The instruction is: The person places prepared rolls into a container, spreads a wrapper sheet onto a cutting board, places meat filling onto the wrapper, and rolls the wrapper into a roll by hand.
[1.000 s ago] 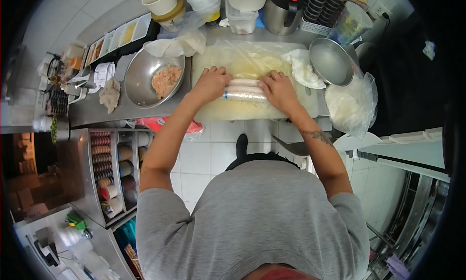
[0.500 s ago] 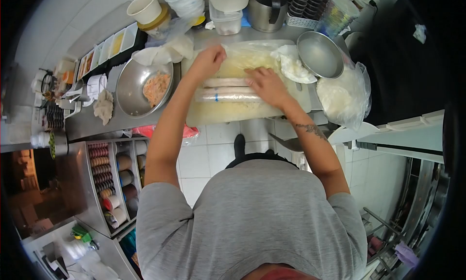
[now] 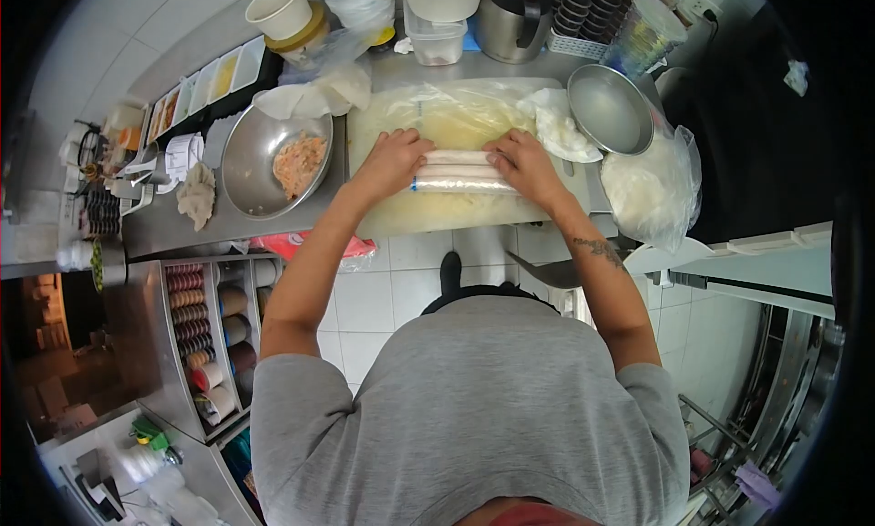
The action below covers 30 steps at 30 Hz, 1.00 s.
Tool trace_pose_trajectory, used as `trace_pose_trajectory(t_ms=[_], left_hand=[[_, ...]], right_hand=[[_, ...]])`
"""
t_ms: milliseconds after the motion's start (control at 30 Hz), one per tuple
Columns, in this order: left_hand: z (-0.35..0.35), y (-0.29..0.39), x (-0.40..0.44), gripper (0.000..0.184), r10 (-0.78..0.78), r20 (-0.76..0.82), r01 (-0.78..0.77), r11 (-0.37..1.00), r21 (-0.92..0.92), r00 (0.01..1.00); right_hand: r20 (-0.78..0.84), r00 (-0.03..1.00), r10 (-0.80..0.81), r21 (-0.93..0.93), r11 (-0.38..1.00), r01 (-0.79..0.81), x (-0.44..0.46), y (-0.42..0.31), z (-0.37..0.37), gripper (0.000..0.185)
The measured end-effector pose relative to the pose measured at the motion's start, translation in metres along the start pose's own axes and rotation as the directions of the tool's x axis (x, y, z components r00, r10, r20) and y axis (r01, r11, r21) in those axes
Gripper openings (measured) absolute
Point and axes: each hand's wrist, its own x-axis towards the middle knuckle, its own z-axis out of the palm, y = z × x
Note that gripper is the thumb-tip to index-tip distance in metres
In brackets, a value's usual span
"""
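On a pale cutting board lie pale, long rolls side by side. The one nearest my body is a plastic-wrapped roll with a blue mark near its left end. My left hand has its curled fingers on the left end of the far roll. At the right end of that roll, my right hand grips it the same way, thumb on the near side. Clear plastic film is spread on the board beyond both hands.
A steel bowl with orange-pink filling stands left of the board. To the right are a white cloth, a round metal pan and a plastic bag of white stuff. A steel jug stands at the back.
Half a second ago my left hand was raised off the rolls and my right hand lay flatter, farther left. Now both grip the ends of the far roll. The whole view has shifted slightly.
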Motion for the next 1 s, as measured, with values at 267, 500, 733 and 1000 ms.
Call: trace_pose_trajectory(t_ms=[267,500,733,1000], left_hand=[[-0.003,-0.001,-0.001,0.024,0.004,-0.010,-0.004,0.998,-0.068,1.000],[0.006,-0.007,0.036,0.029,0.110,-0.057,-0.120,0.968,-0.222,0.992],[0.017,0.012,0.096,0.056,-0.111,0.241,0.075,0.985,0.156,0.964],[0.012,-0.008,0.090,0.054,0.006,0.142,-0.001,0.999,-0.037,0.990]], right_hand=[[0.007,0.997,-0.071,-0.004,0.997,0.071,0.006,-0.003,-0.006,0.011],[0.287,0.947,0.148,0.290,0.928,-0.233,0.018,0.005,-0.017,0.021],[0.292,0.956,0.013,0.068,0.997,-0.034,0.013,0.001,-0.004,0.025],[0.194,0.980,-0.052,-0.106,0.992,0.073,0.003,-0.009,-0.002,0.035]])
